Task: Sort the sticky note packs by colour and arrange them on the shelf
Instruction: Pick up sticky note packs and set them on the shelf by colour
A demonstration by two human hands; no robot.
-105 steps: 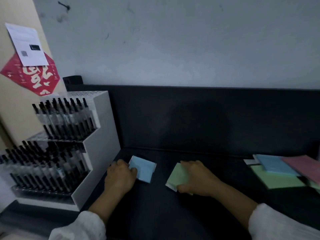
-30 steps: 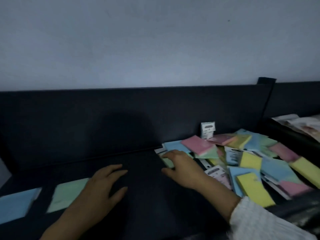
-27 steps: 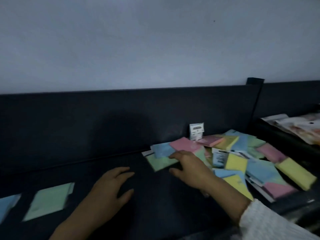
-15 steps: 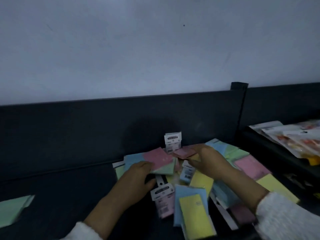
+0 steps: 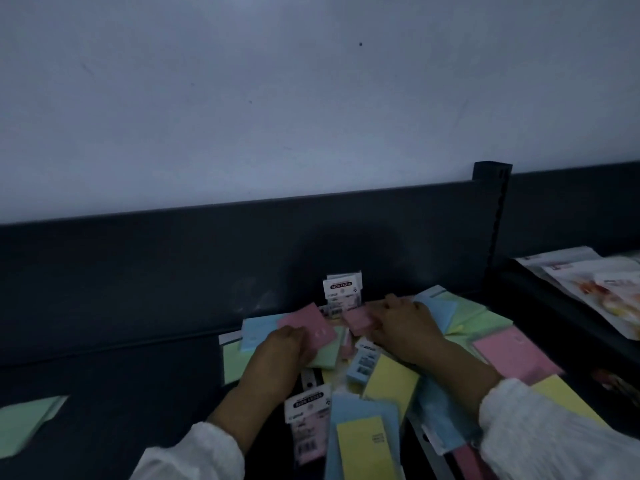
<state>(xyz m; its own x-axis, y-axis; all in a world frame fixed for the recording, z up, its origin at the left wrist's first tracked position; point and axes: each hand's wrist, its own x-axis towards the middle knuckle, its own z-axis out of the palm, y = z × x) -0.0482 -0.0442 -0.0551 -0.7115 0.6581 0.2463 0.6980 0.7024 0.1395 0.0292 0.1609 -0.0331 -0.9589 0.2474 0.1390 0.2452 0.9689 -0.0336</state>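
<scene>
Shelf point(image 5: 138, 393); left hand point(image 5: 277, 351), right hand point(image 5: 407, 332) now amid packs point(image 5: 391, 384)

pink, blue, green and yellow sticky note packs point(image 5: 381, 382), black shelf point(image 5: 138, 393), white sleeves point(image 5: 194, 455)

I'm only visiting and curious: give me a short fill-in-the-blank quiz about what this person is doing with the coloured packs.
1. The left hand grips a pack whose colour is ____.
2. The lone pack lying apart at the far left is ____.
3. The front pack, lying on a blue pack, is ____.
Missing words: pink; green; yellow.
</scene>
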